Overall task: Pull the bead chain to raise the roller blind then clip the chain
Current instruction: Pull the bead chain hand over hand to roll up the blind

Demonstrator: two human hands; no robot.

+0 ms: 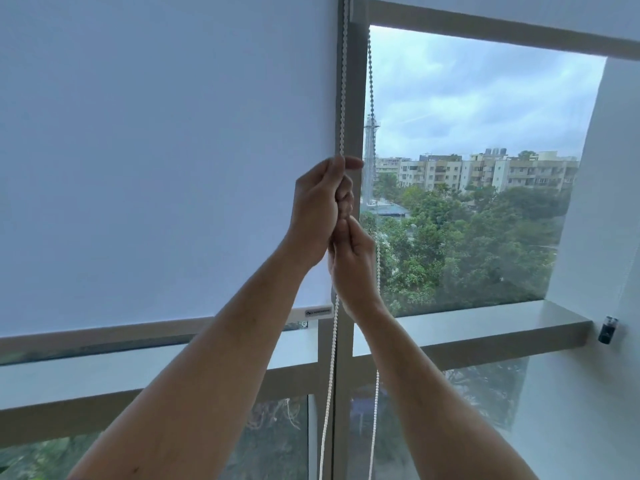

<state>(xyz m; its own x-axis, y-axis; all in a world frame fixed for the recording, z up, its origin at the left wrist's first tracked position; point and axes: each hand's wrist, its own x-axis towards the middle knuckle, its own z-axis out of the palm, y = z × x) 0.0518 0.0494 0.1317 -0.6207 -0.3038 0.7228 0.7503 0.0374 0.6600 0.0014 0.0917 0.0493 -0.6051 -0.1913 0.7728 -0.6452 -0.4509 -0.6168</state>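
gripping the bead chain point(344, 98) with both hands, you have your left hand point(317, 211) closed round it up high and your right hand point(351, 261) pinched on it just below, touching. chain runs down the window frame point(355, 81), right of the roller blind point(166, 150). blind bottom bar point(311, 313) sits low, near the sill. small black clip point(607, 329) on the right wall, well apart.

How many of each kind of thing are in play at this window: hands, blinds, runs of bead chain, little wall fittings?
Hands: 2, the left hand above the right hand
Roller blinds: 1, the white blind
Bead chain runs: 2, the white run and the darker-looking run
Wall fittings: 1, a small dark fitting
Total: 6
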